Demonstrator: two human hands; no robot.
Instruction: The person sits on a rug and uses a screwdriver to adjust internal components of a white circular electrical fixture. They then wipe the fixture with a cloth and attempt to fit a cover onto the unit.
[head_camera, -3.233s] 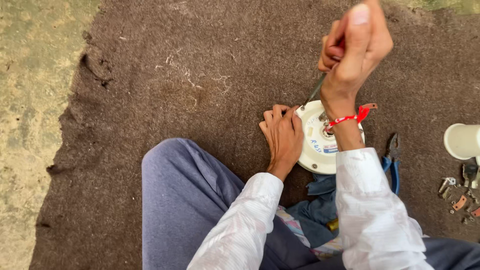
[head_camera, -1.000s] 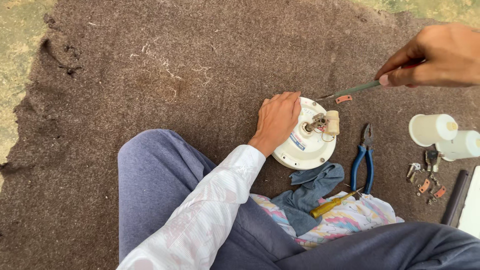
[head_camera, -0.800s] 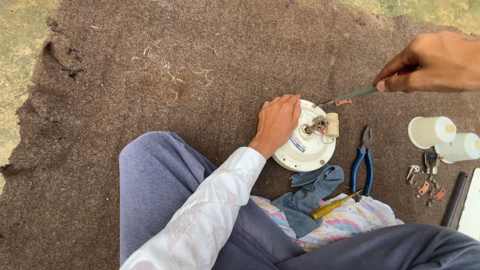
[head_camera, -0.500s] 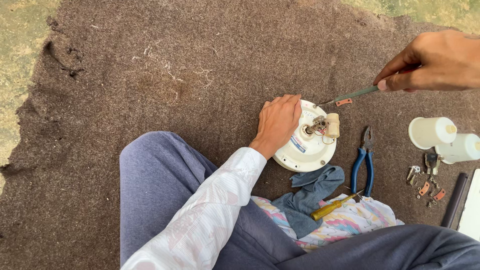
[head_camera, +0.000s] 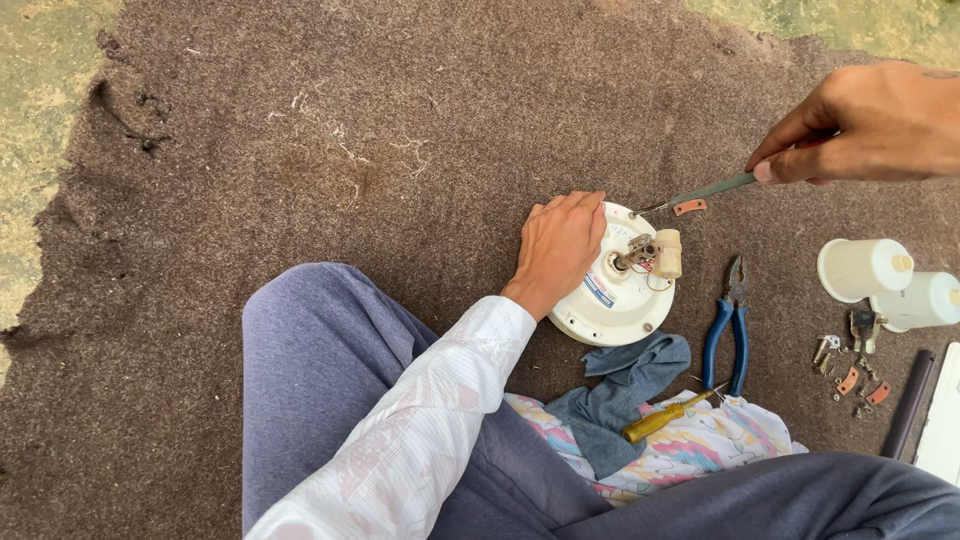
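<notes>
A round white motor housing (head_camera: 612, 300) lies on a brown felt mat (head_camera: 400, 150), with a short shaft and a cream part sticking out of its middle. My left hand (head_camera: 558, 248) rests on its left rim, holding it. My right hand (head_camera: 870, 125) is raised to the upper right and grips a screwdriver (head_camera: 700, 191) whose thin shaft slants down, its tip at the housing's top edge. A small orange-brown metal piece (head_camera: 690, 207) lies just beyond that edge.
Blue-handled pliers (head_camera: 728, 330), a yellow-handled screwdriver (head_camera: 665, 417) and a grey-blue rag (head_camera: 630, 385) lie near my legs. Two white plastic cups (head_camera: 865, 268) and several small metal parts (head_camera: 850, 365) sit at the right. Bare floor (head_camera: 40, 120) shows at the left.
Earlier my right hand held the screwdriver over the housing's middle; it has since swung out to the upper right. Over the last second both hands have barely moved.
</notes>
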